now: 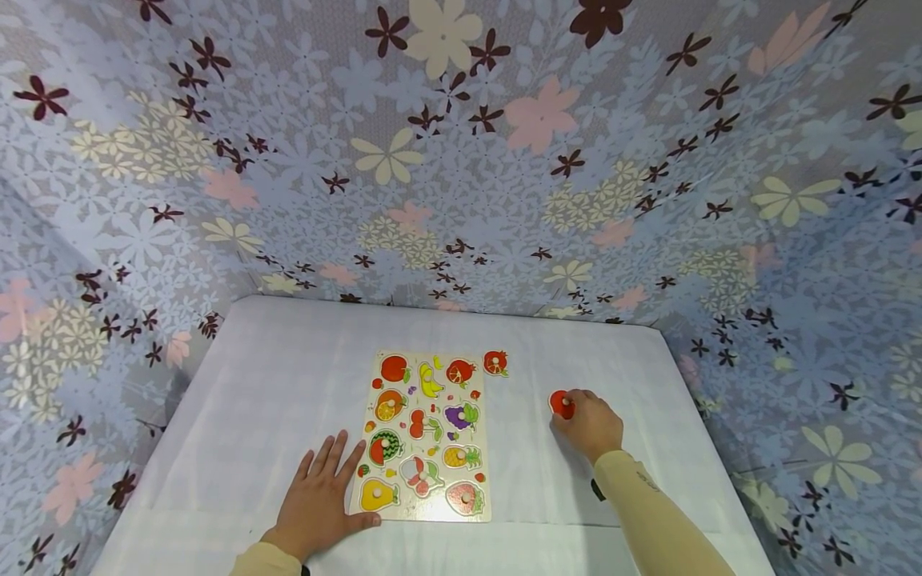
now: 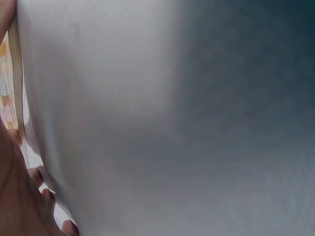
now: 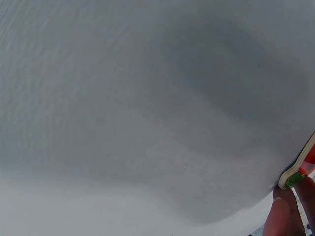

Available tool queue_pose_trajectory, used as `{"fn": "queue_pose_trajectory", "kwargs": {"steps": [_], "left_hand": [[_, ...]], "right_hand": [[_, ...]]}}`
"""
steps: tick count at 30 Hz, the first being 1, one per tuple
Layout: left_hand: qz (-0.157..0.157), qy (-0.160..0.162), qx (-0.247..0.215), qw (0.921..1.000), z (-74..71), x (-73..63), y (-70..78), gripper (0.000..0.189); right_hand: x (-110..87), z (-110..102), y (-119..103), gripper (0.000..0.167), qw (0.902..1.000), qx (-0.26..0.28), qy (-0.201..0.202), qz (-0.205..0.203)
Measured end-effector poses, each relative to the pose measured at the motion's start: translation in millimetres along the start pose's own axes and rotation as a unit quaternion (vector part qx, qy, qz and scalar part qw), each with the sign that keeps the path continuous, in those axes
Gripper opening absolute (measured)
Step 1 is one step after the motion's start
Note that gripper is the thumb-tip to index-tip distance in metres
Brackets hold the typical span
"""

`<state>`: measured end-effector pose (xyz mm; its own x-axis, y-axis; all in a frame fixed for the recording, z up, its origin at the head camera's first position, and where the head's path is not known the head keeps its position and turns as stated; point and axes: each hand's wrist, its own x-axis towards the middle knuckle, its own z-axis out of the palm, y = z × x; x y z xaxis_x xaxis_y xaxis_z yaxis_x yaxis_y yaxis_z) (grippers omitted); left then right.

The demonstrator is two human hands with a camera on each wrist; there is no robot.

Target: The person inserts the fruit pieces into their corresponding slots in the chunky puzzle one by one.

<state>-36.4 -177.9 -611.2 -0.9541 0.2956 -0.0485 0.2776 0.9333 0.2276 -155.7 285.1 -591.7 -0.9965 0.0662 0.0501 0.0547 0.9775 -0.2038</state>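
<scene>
A wooden fruit puzzle board [image 1: 437, 502] lies on the white-covered table, with knobbed fruit pieces in many of its places. My left hand [image 1: 314, 502] lies spread with straight fingers at the board's left edge, its index finger and thumb reaching that edge. To the right of the board, my right hand [image 1: 592, 426] pinches a red fruit puzzle piece [image 1: 559, 404]. In the right wrist view this piece [image 3: 294, 179] shows a green leaf and a pale wooden edge. A pomegranate puzzle piece [image 1: 495, 362] lies just beyond the board's upper right corner.
The white cloth [image 1: 288, 344] covers the table. Floral fabric [image 1: 461, 224] hangs behind and along both sides. Cloth fills most of both wrist views, and the board's edge [image 2: 15, 64] shows at the far left of the left wrist view.
</scene>
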Motion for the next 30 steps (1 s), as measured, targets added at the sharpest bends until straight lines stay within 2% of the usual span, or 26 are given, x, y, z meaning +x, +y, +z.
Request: {"fn": "queue_pose_trajectory", "kwargs": {"steps": [5, 11, 15, 19, 30], "left_hand": [[-0.002, -0.003, -0.001, 1.0000, -3.4, 0.1, 2.5, 0.115], [0.003, 0.003, -0.005, 1.0000, -4.7, -0.6, 3.1, 0.115], [0.005, -0.001, -0.010, 0.9999, -7.6, -1.5, 3.7, 0.114], [0.002, -0.001, -0.012, 0.9999, -8.5, -2.0, 3.8, 0.114], [0.003, 0.000, -0.005, 1.0000, -4.7, -1.3, 1.5, 0.115]], "right_hand": [[0.9, -4, -3, 0.045, 0.9999, -0.002, -0.006, 0.008], [2.6, -4, -6, 0.044, 0.9999, 0.011, 0.012, -0.005], [4.9, -6, -16, 0.045, 0.9996, 0.022, 0.017, -0.010], [7.8, -7, -34, 0.044, 0.9992, 0.032, 0.019, -0.016], [19.6, -7, -104, 0.047, 0.9961, 0.045, 0.027, -0.071]]}}
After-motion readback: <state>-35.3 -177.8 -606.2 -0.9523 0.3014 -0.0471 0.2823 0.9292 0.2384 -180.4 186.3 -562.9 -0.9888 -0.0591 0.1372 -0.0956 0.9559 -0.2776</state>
